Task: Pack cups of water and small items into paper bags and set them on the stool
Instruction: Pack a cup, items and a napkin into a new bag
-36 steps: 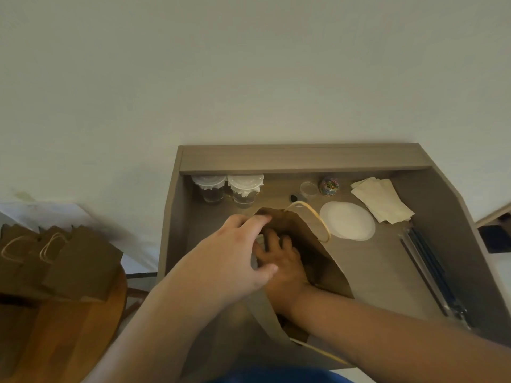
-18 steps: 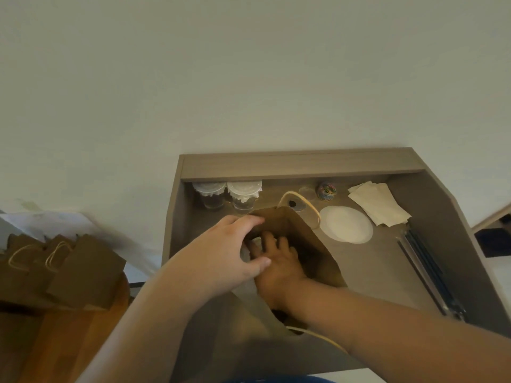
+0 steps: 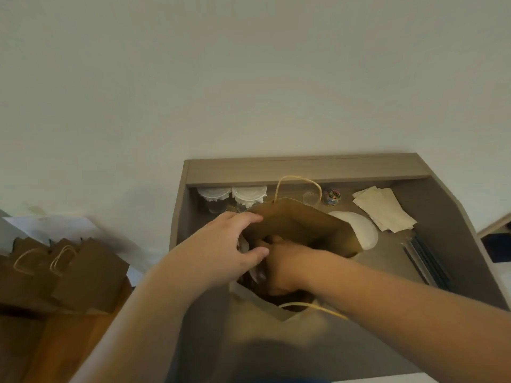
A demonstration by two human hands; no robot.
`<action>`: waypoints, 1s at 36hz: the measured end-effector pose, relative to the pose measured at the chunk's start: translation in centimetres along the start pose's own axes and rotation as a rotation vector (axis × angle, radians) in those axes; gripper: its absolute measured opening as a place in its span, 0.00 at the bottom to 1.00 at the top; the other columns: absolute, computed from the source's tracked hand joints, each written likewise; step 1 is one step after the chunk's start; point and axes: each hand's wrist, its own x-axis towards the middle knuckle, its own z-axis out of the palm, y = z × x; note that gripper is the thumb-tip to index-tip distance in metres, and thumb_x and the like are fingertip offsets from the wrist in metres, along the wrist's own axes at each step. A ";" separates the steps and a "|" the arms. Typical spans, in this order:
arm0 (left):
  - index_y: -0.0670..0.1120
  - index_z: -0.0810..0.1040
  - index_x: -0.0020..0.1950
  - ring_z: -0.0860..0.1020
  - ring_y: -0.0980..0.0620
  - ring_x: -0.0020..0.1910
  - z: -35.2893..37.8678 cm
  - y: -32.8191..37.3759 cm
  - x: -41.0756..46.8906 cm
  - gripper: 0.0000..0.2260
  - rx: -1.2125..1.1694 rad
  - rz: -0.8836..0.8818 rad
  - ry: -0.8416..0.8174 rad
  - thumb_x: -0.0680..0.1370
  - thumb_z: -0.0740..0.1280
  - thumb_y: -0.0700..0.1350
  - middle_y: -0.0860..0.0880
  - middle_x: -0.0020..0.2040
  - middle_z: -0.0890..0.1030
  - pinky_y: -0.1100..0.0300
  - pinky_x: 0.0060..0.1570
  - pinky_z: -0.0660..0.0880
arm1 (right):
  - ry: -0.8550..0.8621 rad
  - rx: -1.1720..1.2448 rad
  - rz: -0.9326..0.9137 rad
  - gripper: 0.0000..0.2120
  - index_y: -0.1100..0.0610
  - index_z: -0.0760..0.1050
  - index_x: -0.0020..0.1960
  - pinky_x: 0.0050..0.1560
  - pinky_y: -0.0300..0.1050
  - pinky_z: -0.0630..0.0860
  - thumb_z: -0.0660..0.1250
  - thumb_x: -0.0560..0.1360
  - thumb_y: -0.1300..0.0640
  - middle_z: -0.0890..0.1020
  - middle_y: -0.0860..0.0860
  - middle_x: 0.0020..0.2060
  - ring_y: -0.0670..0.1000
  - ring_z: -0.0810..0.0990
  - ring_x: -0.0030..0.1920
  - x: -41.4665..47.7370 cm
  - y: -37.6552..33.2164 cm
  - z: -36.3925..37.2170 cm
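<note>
An open brown paper bag (image 3: 304, 225) with twine handles stands on the grey desk (image 3: 304, 168). My left hand (image 3: 221, 252) pinches the bag's left rim and holds it open. My right hand (image 3: 287, 266) reaches down inside the bag, its fingers curled against a clear lidded cup (image 3: 257, 272) that shows only partly between my hands. Two more lidded cups (image 3: 214, 199) (image 3: 249, 197) stand at the desk's back left. Several packed paper bags (image 3: 83, 272) sit on the wooden stool (image 3: 69, 341) at the left.
Behind the bag stand a small clear pot (image 3: 311, 199) and a jar of coloured clips (image 3: 331, 197). A white round disc (image 3: 362, 230), folded napkins (image 3: 384, 210) and dark straws (image 3: 425, 261) lie at the right. The desk has raised side walls.
My right hand has gone deeper into the bag and its fingers have curled. The bag's far side now stands taller, with its handle up. My left hand keeps its hold on the rim.
</note>
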 end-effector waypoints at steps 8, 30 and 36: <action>0.65 0.62 0.79 0.75 0.55 0.66 -0.5 -0.3 0.6 0.31 -0.017 0.001 -0.034 0.79 0.68 0.64 0.58 0.76 0.68 0.56 0.68 0.75 | -0.162 -0.217 0.008 0.45 0.49 0.49 0.86 0.76 0.61 0.69 0.74 0.79 0.51 0.59 0.57 0.82 0.62 0.66 0.79 -1.2 0.8 -2.5; 0.67 0.61 0.78 0.75 0.56 0.64 -1.3 -0.6 0.8 0.30 -0.023 -0.009 -0.071 0.78 0.68 0.66 0.60 0.76 0.67 0.57 0.67 0.75 | -0.227 -0.341 0.005 0.44 0.50 0.48 0.86 0.76 0.63 0.69 0.72 0.80 0.52 0.59 0.58 0.82 0.64 0.66 0.78 -1.3 0.2 -2.8; 0.67 0.62 0.78 0.76 0.56 0.64 -1.3 -0.6 0.7 0.29 -0.022 -0.009 -0.061 0.78 0.68 0.66 0.61 0.76 0.67 0.56 0.68 0.75 | -0.168 -0.283 0.000 0.47 0.47 0.46 0.86 0.73 0.60 0.72 0.74 0.78 0.51 0.58 0.56 0.82 0.63 0.68 0.76 -1.6 0.3 -2.7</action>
